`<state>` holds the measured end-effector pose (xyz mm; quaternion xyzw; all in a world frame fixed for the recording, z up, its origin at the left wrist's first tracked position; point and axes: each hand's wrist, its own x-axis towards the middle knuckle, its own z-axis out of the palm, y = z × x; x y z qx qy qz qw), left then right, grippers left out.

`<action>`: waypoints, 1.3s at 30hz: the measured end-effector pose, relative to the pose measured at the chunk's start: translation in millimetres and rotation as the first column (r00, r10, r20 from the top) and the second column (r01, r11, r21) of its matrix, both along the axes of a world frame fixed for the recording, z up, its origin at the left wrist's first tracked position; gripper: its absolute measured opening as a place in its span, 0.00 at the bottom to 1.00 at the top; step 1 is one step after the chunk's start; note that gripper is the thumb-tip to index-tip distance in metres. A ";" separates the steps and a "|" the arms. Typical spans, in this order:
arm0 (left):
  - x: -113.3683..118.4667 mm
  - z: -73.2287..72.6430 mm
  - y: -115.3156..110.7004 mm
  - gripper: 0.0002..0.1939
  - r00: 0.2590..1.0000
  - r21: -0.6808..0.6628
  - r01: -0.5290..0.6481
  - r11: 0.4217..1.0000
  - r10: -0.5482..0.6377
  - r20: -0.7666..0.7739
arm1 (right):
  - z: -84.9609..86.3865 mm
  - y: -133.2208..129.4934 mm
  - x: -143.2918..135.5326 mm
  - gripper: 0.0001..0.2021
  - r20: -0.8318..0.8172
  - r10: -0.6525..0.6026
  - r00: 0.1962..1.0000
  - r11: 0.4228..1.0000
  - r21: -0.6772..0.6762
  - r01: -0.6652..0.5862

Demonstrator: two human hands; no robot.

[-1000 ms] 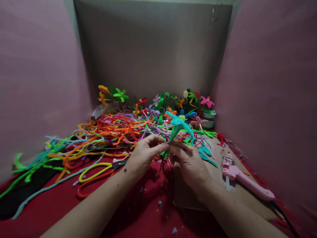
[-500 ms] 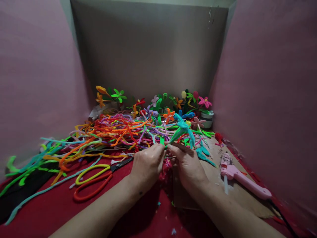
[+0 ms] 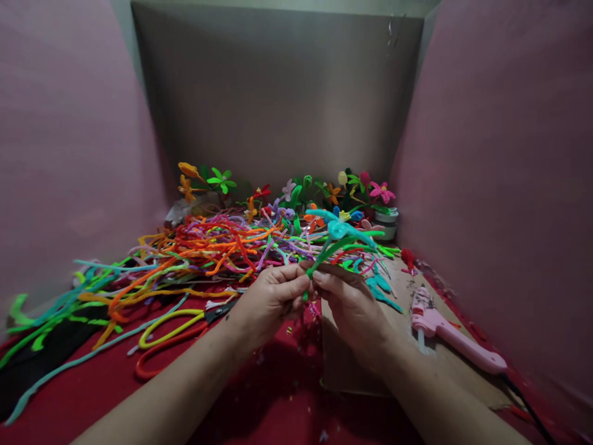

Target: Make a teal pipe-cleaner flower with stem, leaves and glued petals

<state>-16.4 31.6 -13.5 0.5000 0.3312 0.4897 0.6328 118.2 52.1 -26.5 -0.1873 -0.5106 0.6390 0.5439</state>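
I've got L hand (image 3: 280, 293) pinched nearly closed on the green stem (image 3: 319, 258), R hand (image 3: 349, 303) pinching it just beside, most fingertips hidden. The teal flower (image 3: 340, 230) is just above both hands, partly blocking 1 orange flower (image 3: 317, 220) behind. Scissors (image 3: 214, 314) left of L hand, blade tips hid. Glue gun (image 3: 456, 343) right of R hand, cord (image 3: 528, 403) cut off by frame.

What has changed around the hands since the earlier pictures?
The green strips under the turquoise flower now lean out to the right. The left hand rolled knuckles-up, then back. It and the right hand still hold the flower's green stem. The scissors and pink glue gun stayed put.
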 end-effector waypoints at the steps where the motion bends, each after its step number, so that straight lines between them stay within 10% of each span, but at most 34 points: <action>1: -0.5 0.1 -0.3 0.09 0.998 -0.040 0.044 0.998 -0.042 0.044 | 0.4 0.3 1.0 0.06 0.010 0.003 1.000 1.000 0.016 -0.003; 9: -5.1 -2.7 0.6 0.10 0.952 -0.126 0.270 0.955 -0.245 0.182 | 1.7 1.1 2.5 0.04 -0.011 0.098 0.995 0.995 -0.012 -0.098; 14: -2.1 2.8 -0.9 0.14 0.961 0.088 0.030 0.996 -0.004 -0.277 | -1.2 -0.2 0.8 0.04 0.028 -0.107 0.994 0.994 0.019 0.107; 18: 4.0 -3.2 -4.9 0.10 0.575 0.619 -0.131 0.775 0.568 -0.589 | -3.1 -2.3 0.4 0.07 0.151 -0.235 0.960 0.971 0.077 0.225; 22: 2.6 -17.1 -3.9 0.08 0.354 0.769 0.005 0.639 0.718 -0.599 | -2.2 -4.0 0.3 0.08 0.234 -0.289 0.928 0.956 0.112 0.270; 25: 0.2 -18.0 -1.9 0.10 0.440 0.748 -0.009 0.664 0.674 -0.593 | 1.4 -4.8 0.9 0.06 0.283 -0.289 0.915 0.956 0.144 0.257; 32: 3.1 5.2 -2.9 0.10 0.907 0.274 -0.126 0.954 0.223 -0.357 | -0.4 -1.1 1.6 0.02 0.096 -0.105 0.990 0.994 0.003 0.105; 39: -2.6 -5.1 -0.3 0.11 0.991 0.018 0.136 0.991 -0.136 0.013 | -2.8 4.2 3.3 0.06 -0.048 0.123 0.991 0.992 -0.028 -0.125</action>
